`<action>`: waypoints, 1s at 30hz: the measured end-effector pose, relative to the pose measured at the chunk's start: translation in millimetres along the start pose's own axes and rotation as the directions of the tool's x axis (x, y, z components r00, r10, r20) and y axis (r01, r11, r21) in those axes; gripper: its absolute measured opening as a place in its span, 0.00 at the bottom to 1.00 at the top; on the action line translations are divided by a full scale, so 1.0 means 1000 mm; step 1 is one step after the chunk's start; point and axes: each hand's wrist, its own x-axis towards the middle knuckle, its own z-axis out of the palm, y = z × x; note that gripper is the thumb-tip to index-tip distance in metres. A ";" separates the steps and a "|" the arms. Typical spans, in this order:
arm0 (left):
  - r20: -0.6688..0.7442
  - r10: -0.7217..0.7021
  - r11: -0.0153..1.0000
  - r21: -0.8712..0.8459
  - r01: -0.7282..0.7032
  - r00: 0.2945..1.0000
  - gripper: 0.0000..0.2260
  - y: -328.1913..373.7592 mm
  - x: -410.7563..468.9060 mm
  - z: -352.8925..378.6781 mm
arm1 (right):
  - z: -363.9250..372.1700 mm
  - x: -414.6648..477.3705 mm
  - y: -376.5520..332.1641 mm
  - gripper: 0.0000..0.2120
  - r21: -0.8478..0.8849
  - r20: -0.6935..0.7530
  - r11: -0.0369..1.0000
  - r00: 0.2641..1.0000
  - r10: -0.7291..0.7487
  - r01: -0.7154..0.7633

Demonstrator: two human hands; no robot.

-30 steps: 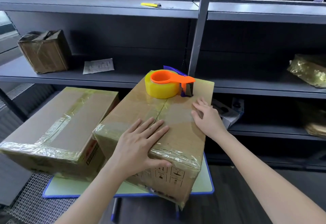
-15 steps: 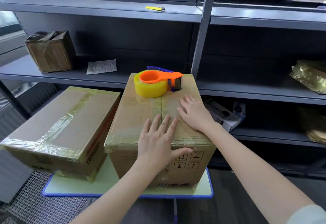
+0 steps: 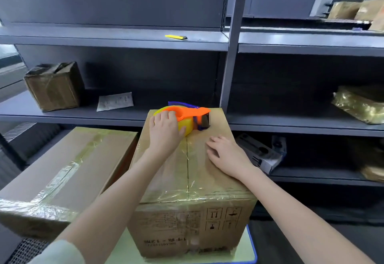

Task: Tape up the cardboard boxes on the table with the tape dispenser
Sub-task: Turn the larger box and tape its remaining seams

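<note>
Step in hand: by the look of it, you are picking up the dispenser to run a strip along the box's top seam.
Left hand: your left hand (image 3: 165, 127) curls over the orange plastic tape dispenser (image 3: 193, 116), fingers on the handle ring and thumb against its yellow roll.
Right hand: your right hand (image 3: 227, 155) lies flat with straight fingers on the right flap, holding nothing.
Dispenser: it lies on its side at the far edge of the box top, with its cutter end pointing right.
Box: the tall brown cardboard box (image 3: 187, 211) stands at the right near corner of the blue-rimmed table (image 3: 252, 251). Its centre seam (image 3: 187, 166) runs from the far edge to the near edge, with glossy tape already across it.
Neighbour: a flatter brown taped box (image 3: 68, 164) sits just beside it on the left.
Grip: turn the dispenser upright so the cutter faces down before you lift it clear.
Path: start past the far edge, press the tape end down, then pull straight toward you along the seam.
Bracing: use the flat right hand to pin the flap down, clear of the seam.
Risk: a crooked pull would probably wrinkle the tape or miss the gap.
</note>
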 end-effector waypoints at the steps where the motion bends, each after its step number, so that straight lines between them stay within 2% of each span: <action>1: 0.053 -0.017 0.999 0.032 0.015 0.998 0.22 0.000 0.007 0.003 | 0.000 0.000 0.001 0.17 0.009 -0.011 1.000 1.000 -0.006 0.006; 5: 0.152 0.023 0.999 0.027 -0.027 0.988 0.18 0.002 0.022 0.008 | 0.001 0.000 0.007 0.18 0.071 -0.025 0.997 1.000 -0.010 0.012; 10: 0.074 0.085 0.982 -0.174 -0.071 0.994 0.10 -0.008 0.014 0.008 | 0.001 0.001 0.015 0.18 0.102 -0.038 0.995 0.999 -0.003 0.007; 13: 0.010 0.154 0.924 -0.356 -0.140 0.988 0.07 -0.018 0.004 0.004 | 0.000 0.004 0.020 0.17 0.223 -0.089 0.974 0.994 0.061 -0.040; 15: 0.003 0.149 0.788 -0.605 -0.117 0.989 0.06 -0.019 -0.005 -0.008 | -0.001 0.008 0.023 0.19 0.310 -0.101 0.946 0.986 0.134 -0.097; 16: 0.032 0.144 0.672 -0.737 -0.074 0.989 0.07 -0.019 -0.009 -0.015 | -0.003 0.010 0.024 0.24 0.363 -0.103 0.926 0.983 0.152 -0.105; 18: 0.104 0.155 0.443 -0.896 0.025 0.982 0.11 -0.015 -0.018 -0.028 | -0.008 0.012 0.018 0.35 0.513 -0.143 0.858 0.985 0.100 -0.013; 20: 0.164 0.173 0.244 -0.963 0.119 0.971 0.16 -0.011 -0.025 -0.032 | -0.016 0.014 0.008 0.37 0.632 -0.224 0.765 0.974 0.026 0.125; 22: 0.216 0.178 0.012 -0.976 0.218 0.960 0.20 -0.006 -0.029 -0.035 | -0.028 0.012 0.003 0.38 0.694 -0.297 0.692 0.955 0.027 0.196; 24: 0.281 0.141 -0.168 -0.938 0.303 0.949 0.15 0.001 -0.034 -0.037 | -0.043 0.005 0.002 0.40 0.684 -0.345 0.685 0.939 0.001 0.251; 27: 0.372 0.122 -0.328 -0.860 0.391 0.920 0.18 0.013 -0.044 -0.034 | -0.059 -0.006 -0.003 0.36 0.568 -0.397 0.738 0.907 -0.141 0.364; 28: 0.396 0.093 -0.358 -0.843 0.402 0.914 0.20 0.016 -0.047 -0.033 | -0.062 -0.009 -0.006 0.35 0.527 -0.410 0.759 0.896 -0.168 0.383; 30: 0.397 0.085 -0.387 -0.832 0.398 0.914 0.15 0.022 -0.050 -0.032 | -0.065 -0.011 -0.010 0.32 0.489 -0.435 0.782 0.885 -0.166 0.387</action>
